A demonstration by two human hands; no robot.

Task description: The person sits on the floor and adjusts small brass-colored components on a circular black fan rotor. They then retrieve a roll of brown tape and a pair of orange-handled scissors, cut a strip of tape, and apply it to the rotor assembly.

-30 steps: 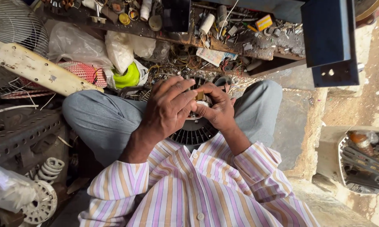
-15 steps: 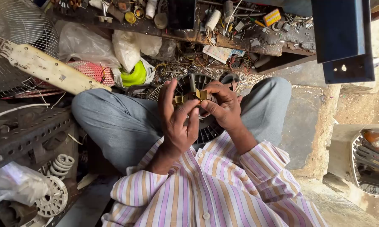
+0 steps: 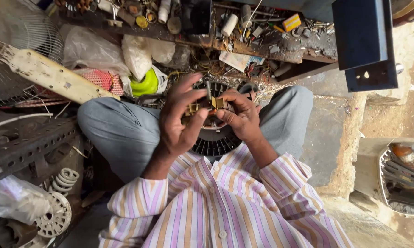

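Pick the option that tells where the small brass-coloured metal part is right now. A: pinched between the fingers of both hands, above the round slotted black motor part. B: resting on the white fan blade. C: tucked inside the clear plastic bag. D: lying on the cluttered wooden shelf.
A: the left hand and right hand both grip the small brass-coloured metal part above the round slotted black motor part in the lap.

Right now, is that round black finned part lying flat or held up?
Lying flat: the round finned part rests across the lap, under both hands.

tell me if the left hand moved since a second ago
Yes. The left hand rose off the round slotted motor core, fingers now spread.
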